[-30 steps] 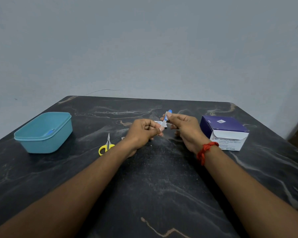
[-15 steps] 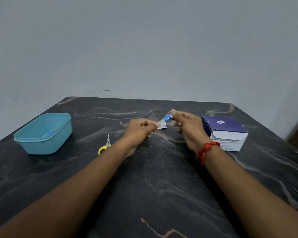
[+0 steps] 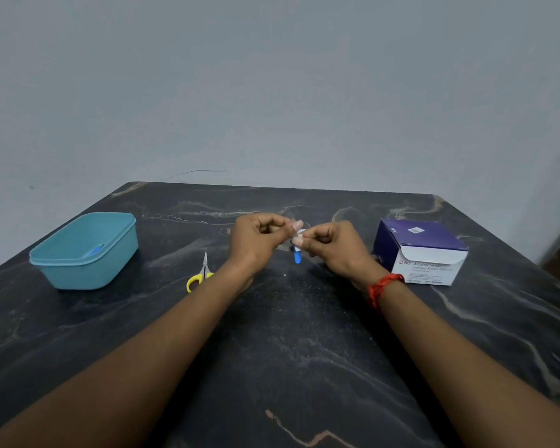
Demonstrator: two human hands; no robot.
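Above the middle of the dark marble table [image 3: 304,350], my left hand [image 3: 259,240] and my right hand [image 3: 333,245] meet fingertip to fingertip. Between them they pinch a small white packet [image 3: 299,232], from which a blue piece [image 3: 297,256] hangs downward. Most of the packet is hidden by my fingers. My right wrist wears a red thread band [image 3: 383,286].
A teal plastic tub [image 3: 84,250] with a small blue piece inside stands at the left. Small scissors with yellow handles [image 3: 201,273] lie just left of my left wrist. A purple and white alcohol swab box [image 3: 424,250] stands open at the right.
Both hands have lifted a little off the table and come closer together. The blue piece, which pointed up at the right hand, now hangs down below the fingertips.
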